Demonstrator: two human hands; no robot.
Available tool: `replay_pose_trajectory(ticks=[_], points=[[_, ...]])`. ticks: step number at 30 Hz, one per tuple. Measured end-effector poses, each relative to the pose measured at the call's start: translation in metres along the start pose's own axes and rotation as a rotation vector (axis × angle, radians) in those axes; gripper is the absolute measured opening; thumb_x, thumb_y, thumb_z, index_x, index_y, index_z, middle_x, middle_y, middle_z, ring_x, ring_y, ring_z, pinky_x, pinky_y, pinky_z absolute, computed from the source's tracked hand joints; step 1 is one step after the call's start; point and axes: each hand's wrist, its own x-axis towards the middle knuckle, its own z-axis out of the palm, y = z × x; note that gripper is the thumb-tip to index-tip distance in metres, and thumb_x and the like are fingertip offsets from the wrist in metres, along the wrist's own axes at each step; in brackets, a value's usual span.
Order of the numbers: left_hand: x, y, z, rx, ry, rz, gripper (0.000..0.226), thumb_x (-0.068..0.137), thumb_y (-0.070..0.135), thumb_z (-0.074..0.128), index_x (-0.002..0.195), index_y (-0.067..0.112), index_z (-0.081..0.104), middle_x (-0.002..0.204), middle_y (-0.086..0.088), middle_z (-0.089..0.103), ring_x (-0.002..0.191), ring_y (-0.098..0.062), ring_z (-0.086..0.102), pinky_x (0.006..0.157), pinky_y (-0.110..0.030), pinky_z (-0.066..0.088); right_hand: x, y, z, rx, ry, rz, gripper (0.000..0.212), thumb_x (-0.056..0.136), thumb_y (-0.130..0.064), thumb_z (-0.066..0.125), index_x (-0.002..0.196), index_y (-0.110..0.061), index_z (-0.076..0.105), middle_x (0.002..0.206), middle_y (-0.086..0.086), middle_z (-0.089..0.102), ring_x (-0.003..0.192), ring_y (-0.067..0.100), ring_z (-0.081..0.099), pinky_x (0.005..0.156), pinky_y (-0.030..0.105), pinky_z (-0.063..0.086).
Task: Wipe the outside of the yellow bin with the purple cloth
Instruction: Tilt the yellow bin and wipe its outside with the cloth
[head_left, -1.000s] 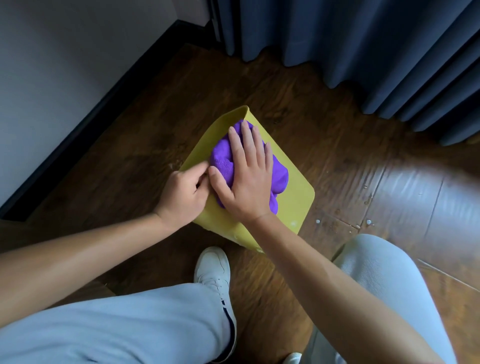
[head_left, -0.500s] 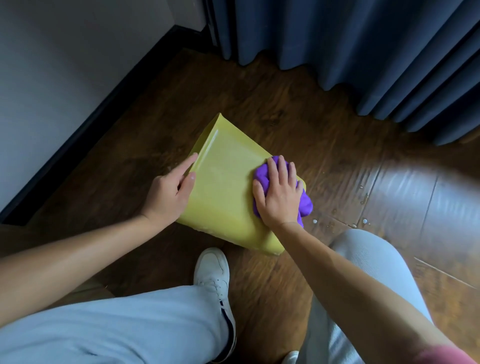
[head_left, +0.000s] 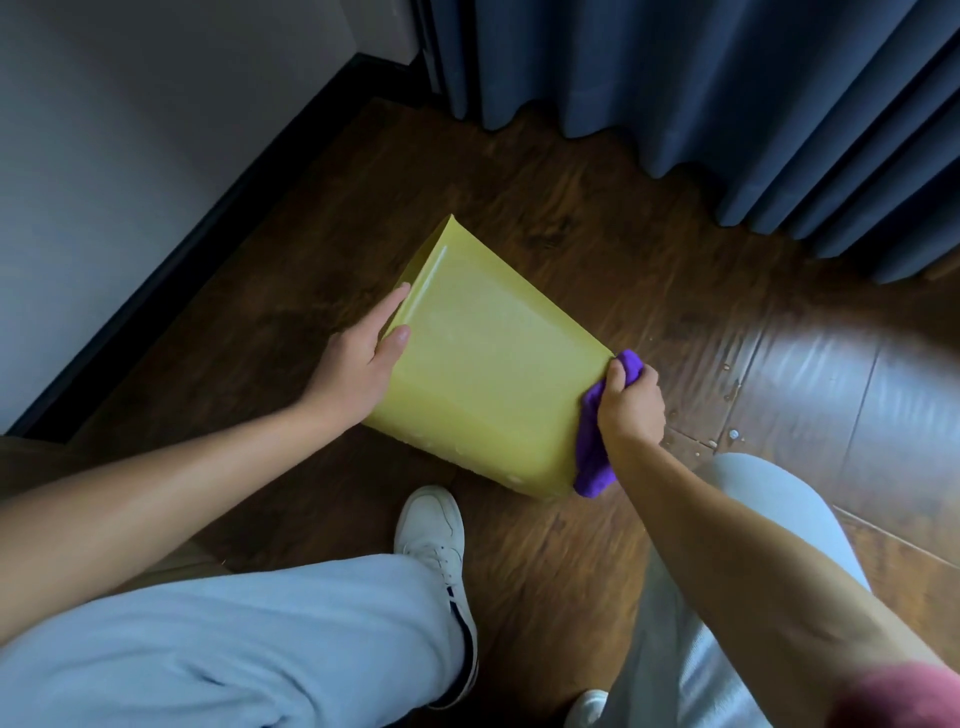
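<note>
One second has taken the purple cloth (head_left: 592, 457) from the broad upper face of the yellow bin (head_left: 488, 374) across to its right-hand side wall. That face now shows bare; judged wiped, with the side in hand. The bin lies tipped on the wooden floor (head_left: 597, 249). Left hand (head_left: 358, 369) steadies the bin's left edge, fingers spread flat, not clasping. Right hand (head_left: 631, 405) has fingers closed around the bunched cloth. Count: one bin, one cloth, two hands, two white shoes.
</note>
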Motion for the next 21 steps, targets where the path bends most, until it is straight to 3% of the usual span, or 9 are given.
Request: replay_pose_trajectory(ticks=[3, 6, 8, 12, 16, 21], points=[[0.001, 0.007, 0.003, -0.051, 0.03, -0.013, 0.052, 0.108, 0.029, 0.043, 0.158, 0.032, 0.03, 0.157, 0.001, 0.044, 0.14, -0.019, 0.047, 0.115, -0.047, 0.042, 0.002, -0.014, -0.012, 0.151, 0.117, -0.083, 0.052, 0.101, -0.049, 0.052, 0.145, -0.022, 0.045, 0.146, 0.005, 0.052, 0.126, 0.033, 0.059, 0.103, 0.043, 0.044], [0.006, 0.013, 0.004, -0.077, 0.084, -0.046, 0.052, 0.108, 0.029, 0.045, 0.158, 0.034, 0.031, 0.151, 0.002, 0.051, 0.124, -0.016, 0.056, 0.11, -0.045, 0.047, -0.02, -0.047, -0.026, 0.241, 0.182, -0.438, 0.047, 0.102, -0.042, 0.055, 0.144, -0.019, 0.051, 0.148, 0.002, 0.048, 0.13, 0.023, 0.055, 0.099, 0.029, 0.041], [0.011, 0.019, 0.006, -0.104, 0.124, -0.086, 0.051, 0.108, 0.027, 0.046, 0.157, 0.033, 0.033, 0.15, 0.0, 0.052, 0.122, -0.02, 0.058, 0.108, -0.038, 0.047, -0.05, -0.07, -0.027, 0.29, 0.147, -0.682, 0.045, 0.102, -0.038, 0.056, 0.142, -0.016, 0.056, 0.149, 0.004, 0.049, 0.135, 0.019, 0.052, 0.107, 0.027, 0.041], [0.013, 0.027, 0.011, -0.169, 0.158, -0.11, 0.047, 0.108, 0.026, 0.047, 0.154, 0.028, 0.042, 0.157, 0.001, 0.045, 0.144, -0.016, 0.043, 0.118, -0.035, 0.037, -0.118, -0.102, 0.0, 0.197, -0.065, -0.979, 0.052, 0.104, -0.042, 0.052, 0.148, -0.014, 0.054, 0.158, 0.005, 0.045, 0.145, 0.024, 0.043, 0.119, 0.035, 0.035], [0.012, 0.015, 0.008, -0.37, 0.198, -0.219, 0.043, 0.101, 0.039, 0.049, 0.143, 0.032, 0.056, 0.15, 0.001, 0.055, 0.138, -0.015, 0.05, 0.118, -0.043, 0.039, -0.141, -0.107, 0.03, -0.001, 0.019, -1.017, 0.05, 0.104, -0.05, 0.045, 0.147, -0.028, 0.057, 0.157, 0.0, 0.05, 0.147, 0.028, 0.041, 0.116, 0.048, 0.035], [0.0, 0.005, 0.017, -0.315, 0.154, -0.248, 0.047, 0.101, 0.035, 0.056, 0.147, 0.027, 0.052, 0.144, 0.001, 0.06, 0.13, -0.015, 0.058, 0.11, -0.045, 0.048, -0.13, -0.076, 0.046, -0.174, 0.023, -1.051, 0.053, 0.103, -0.056, 0.044, 0.152, -0.033, 0.05, 0.163, 0.001, 0.042, 0.152, 0.03, 0.034, 0.121, 0.056, 0.024]])
